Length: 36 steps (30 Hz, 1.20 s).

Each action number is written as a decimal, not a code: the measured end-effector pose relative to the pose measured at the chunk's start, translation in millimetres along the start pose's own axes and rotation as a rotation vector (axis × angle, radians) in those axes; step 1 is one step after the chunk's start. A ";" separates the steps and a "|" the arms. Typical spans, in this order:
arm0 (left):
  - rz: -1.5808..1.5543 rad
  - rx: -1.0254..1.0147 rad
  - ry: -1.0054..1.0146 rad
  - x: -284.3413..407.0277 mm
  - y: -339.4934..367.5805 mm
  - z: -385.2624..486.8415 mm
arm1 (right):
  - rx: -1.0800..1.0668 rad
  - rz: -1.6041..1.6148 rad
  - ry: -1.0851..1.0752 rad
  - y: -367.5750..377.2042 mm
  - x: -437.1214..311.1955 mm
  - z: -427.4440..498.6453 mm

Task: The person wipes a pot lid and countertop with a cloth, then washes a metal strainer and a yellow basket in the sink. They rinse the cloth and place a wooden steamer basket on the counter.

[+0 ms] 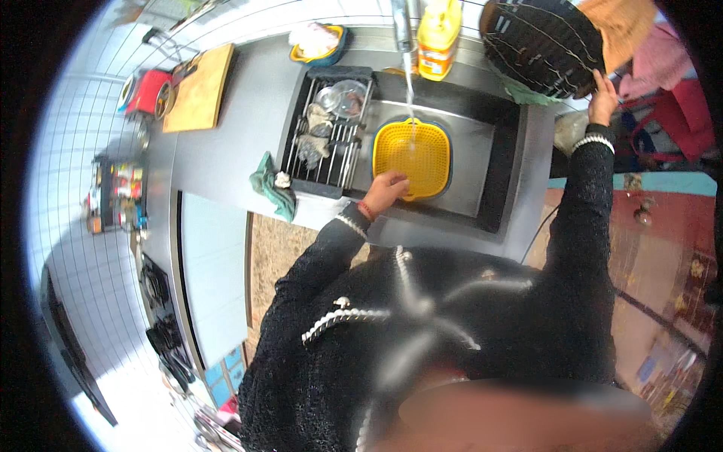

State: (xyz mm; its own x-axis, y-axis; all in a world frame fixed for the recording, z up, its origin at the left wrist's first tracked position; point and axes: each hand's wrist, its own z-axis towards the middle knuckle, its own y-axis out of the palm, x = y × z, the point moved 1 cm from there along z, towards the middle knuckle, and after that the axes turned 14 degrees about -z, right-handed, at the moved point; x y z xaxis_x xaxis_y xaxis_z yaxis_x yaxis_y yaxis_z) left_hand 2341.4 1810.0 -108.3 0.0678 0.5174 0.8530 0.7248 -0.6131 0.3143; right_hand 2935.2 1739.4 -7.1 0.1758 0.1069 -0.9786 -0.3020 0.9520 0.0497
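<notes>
A yellow plastic colander point(421, 152) sits inside a blue basin point(450, 169) in the steel sink point(474, 158). Water runs from the faucet point(402, 28) down into the colander. My left hand point(387, 192) is at the colander's near left rim with its fingers curled; whether they grip the rim is not plain. Far to the right, my right hand point(603, 103) has its fingers on the edge of a dark, round, woven basket point(542, 48). That basket is tilted beside the sink's back right corner, and part of it is cut off by the picture's top.
A drying rack point(350, 133) over the sink's left side holds a clear plastic container point(345, 99) and grey gloves point(316, 138). A green cloth point(275, 189) lies left of it. Behind the sink stands a yellow bottle point(438, 42). A wooden cutting board point(200, 93) is at left.
</notes>
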 end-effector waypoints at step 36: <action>-0.820 -0.438 -0.521 100.2 95.1 -3.3 | -0.483 -0.555 -0.661 -72.5 -265.6 -391.7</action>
State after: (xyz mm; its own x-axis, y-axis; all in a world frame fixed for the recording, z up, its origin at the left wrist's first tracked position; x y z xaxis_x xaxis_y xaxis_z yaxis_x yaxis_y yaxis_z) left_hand 2414.8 1801.6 8.4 0.0314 0.9976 0.0620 0.3792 -0.0693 0.9227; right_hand 2543.4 1529.6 170.9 0.8514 -0.0406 -0.5229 -0.3427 0.7117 -0.6132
